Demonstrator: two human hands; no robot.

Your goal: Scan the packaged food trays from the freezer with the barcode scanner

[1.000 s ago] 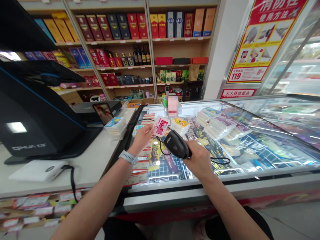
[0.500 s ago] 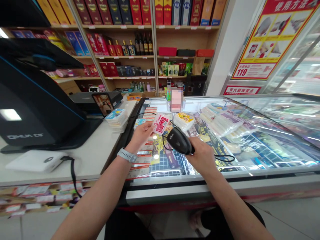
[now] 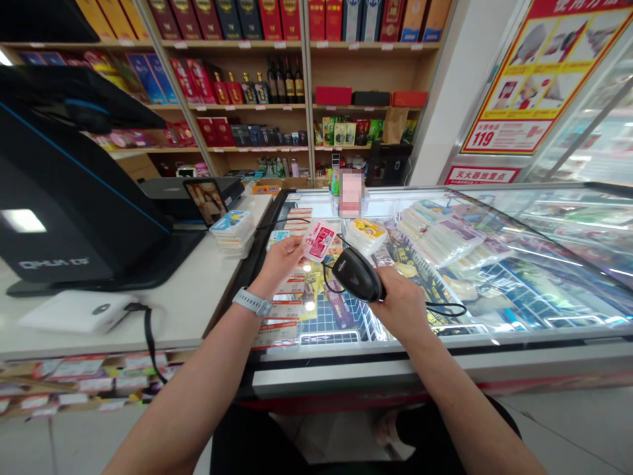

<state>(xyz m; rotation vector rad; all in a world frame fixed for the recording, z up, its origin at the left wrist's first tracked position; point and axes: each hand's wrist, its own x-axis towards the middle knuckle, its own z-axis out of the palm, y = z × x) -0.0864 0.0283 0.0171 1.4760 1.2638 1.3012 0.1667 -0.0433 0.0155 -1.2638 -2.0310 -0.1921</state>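
Note:
My left hand (image 3: 283, 258), with a grey watch band at the wrist, pinches the left edge of a pink and white printed card (image 3: 320, 241). In my right hand (image 3: 401, 302) is a black handheld barcode scanner (image 3: 357, 272), gripped by its handle, which my fingers mostly hide. The scanner's head points toward the card, with a small space between them. Its black cable (image 3: 448, 310) loops out past my right wrist. Just beyond the scanner, a white pack with a yellow printed top (image 3: 366, 234) lies on the glass of the freezer (image 3: 316, 379).
At left, the counter (image 3: 198, 310) bears a black checkout terminal (image 3: 74, 218), a white box with a cable (image 3: 82, 311) and a stack of blue-topped packs (image 3: 232, 232). Several clear-wrapped packs (image 3: 455, 234) lie on the freezer's right side. Shelves of boxes and bottles (image 3: 284, 82) stand behind.
The view has shifted slightly. Both hands keep their holds, and the card and scanner stay in nearly the same position relative to each other.

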